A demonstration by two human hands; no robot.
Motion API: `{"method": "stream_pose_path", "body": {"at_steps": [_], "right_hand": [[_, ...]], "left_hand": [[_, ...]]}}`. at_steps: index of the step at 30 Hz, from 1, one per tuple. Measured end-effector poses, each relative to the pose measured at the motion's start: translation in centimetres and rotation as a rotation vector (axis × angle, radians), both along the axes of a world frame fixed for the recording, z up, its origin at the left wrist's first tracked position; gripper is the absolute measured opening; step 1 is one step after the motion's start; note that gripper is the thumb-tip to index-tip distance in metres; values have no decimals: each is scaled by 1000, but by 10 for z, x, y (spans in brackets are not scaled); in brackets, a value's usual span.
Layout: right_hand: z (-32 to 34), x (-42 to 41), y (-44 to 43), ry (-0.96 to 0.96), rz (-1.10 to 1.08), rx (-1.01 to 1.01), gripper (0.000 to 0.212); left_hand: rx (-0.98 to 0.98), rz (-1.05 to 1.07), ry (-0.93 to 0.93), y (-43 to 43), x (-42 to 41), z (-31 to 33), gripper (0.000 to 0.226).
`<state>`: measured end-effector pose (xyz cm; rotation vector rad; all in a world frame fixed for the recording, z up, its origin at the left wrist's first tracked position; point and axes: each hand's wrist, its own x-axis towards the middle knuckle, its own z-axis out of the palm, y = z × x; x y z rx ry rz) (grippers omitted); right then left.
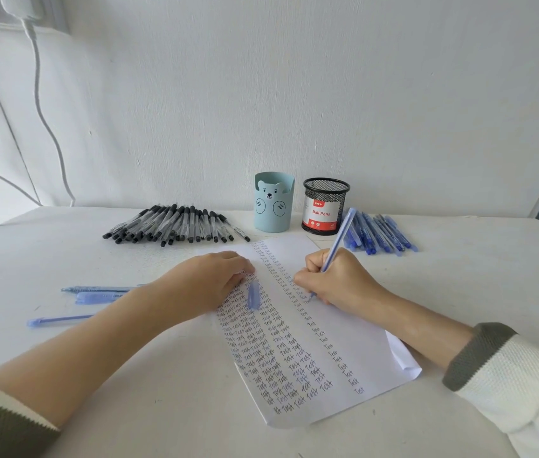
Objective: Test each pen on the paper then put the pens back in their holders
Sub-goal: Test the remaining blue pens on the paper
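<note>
Paper (360, 342) lies slightly askew on the white table (476, 276), directly in front of the person, its surface filled with columns of the handwritten word "Test". The right hand (334, 279) grasps a blue pen (339, 241) in a writing grip, fingers curled round the barrel, the tip meeting the sheet at the upper part of the rightmost column and the barrel slanting up and away. The left hand (208, 282) rests palm down on the upper left part of the sheet, fingers relaxed and holding nothing. A blue pen cap (253, 295) lies on the sheet just beside that hand. Two holders stand at the back of the table near the wall: a pale blue holder with a bear face (273, 203) and, just to its right, a black mesh holder (326, 206) labelled "Ball Pens"; no pens show above either rim. A row of black pens (175, 224) lies flat to the left of the holders, and a heap of blue pens (380, 234) lies to their right. Left of the sheet, partly hidden by the left forearm, lie two loose blue pens (96, 289) and a further cap (99, 297). White cables (40, 110) hang down the wall at far left.
</note>
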<state>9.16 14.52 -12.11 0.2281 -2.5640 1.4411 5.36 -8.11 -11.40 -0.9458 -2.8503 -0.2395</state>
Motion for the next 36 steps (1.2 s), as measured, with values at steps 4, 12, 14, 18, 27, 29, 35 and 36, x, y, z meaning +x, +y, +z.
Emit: {"method": "stream_pose_path", "body": {"at_steps": [4, 12, 14, 18, 27, 29, 35, 36], "right_hand": [[5, -3, 5, -1, 0, -104, 33], [25, -13, 27, -116, 188, -343, 25], [34, -14, 29, -133, 203, -469, 25], [37, -12, 24, 36, 149, -212, 37], [15, -16, 25, 219, 160, 382, 16], [15, -18, 28, 259, 151, 425, 15], [16, -16, 31, 199, 191, 488, 18], [15, -15, 31, 177, 210, 513, 19]], "left_hand": [[-4, -10, -17, -1, 0, 1, 34], [28, 35, 19, -4, -3, -2, 36], [12, 40, 13, -4, -3, -1, 37], [-28, 51, 34, -7, -1, 0, 36], [90, -3, -139, 0, 13, 8, 61], [125, -27, -166, 1, 11, 8, 53], [236, -125, -197, -4, 4, 8, 24], [217, -115, -212, -5, 4, 9, 35]]}}
